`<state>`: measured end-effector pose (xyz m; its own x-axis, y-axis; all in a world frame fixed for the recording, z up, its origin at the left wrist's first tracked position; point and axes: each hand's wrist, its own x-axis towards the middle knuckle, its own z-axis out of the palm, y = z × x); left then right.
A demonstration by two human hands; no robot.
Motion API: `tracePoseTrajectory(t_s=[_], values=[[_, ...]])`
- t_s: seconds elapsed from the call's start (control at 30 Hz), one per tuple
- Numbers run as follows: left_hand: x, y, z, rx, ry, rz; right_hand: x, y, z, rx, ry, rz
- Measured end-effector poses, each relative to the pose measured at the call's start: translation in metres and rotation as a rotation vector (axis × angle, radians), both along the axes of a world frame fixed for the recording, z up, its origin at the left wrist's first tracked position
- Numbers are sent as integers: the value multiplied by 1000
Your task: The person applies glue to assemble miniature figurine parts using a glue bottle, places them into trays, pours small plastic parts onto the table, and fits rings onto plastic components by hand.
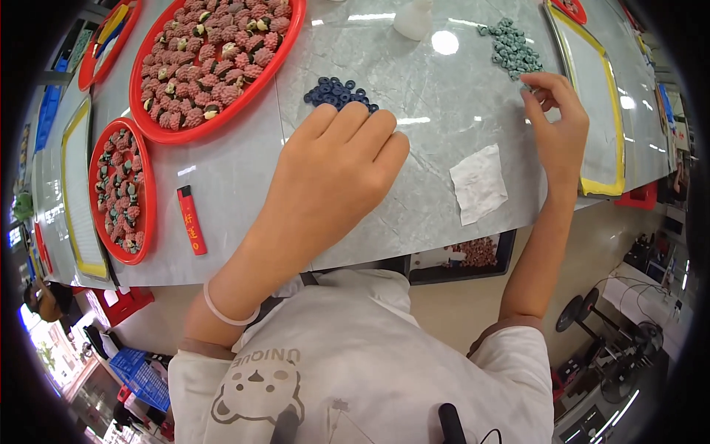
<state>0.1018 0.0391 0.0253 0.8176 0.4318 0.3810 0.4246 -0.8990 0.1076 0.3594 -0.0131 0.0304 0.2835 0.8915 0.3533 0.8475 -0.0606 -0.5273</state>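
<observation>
My left hand is closed, back up, over the near edge of a small heap of dark blue rings. Its fingertips are hidden beneath it, so what it holds cannot be seen. At the right, my right hand has thumb and forefinger drawn together in a pinch, beside a pile of small grey-green pieces. Whatever sits between those fingertips is too small to make out. A crumpled white paper lies on the grey marbled table between my hands.
A large red tray and a smaller red tray hold pink ridged pieces at the left. Near them lies a red lighter. A white bottle stands at the back. Yellow-edged frames flank me; a dark open drawer is below the table edge.
</observation>
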Motion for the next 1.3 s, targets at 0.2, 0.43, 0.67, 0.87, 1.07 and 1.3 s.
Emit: tracePoseTrajectory(t_s=[0.2,0.43,0.67,0.87,1.07,1.3], values=[[9,1,0,-5,90,57,-40,-38,7,133,829,37],[5,-16,14,-376,-262,20,-97,-61,5,87,1312,169],[-22,-37,17,-815,-729,-126,-149,-54,17,111,1641,303],[-27,-46,14,-715,-847,-35,-165,-50,13,195,1611,312],[-33,-44,12,-877,-870,-89,-174,-51,14,275,1546,282],[-31,-46,14,-1311,-996,-86,-182,-48,12,356,1542,218]])
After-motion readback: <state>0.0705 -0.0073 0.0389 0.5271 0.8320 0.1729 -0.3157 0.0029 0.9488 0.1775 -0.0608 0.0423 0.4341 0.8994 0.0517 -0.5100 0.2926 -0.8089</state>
